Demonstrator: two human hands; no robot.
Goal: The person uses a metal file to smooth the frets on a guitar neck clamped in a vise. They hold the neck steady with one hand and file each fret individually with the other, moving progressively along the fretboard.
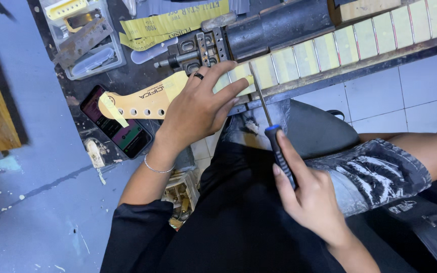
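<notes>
Right hand [307,194], nearest the camera, grips a blue-handled screwdriver [273,132], its tip on the guitar neck [299,53] at the first frets. Left hand [198,108] lies spread, pressing the neck near the headstock [140,103] on the bench [117,81]. Step judged: working at the fret; next move needs steady, controlled pressure.

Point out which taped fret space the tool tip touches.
The screwdriver tip meets the taped space nearest the headstock, right beside the left hand fingertips; the spaces further right lie untouched.
</notes>
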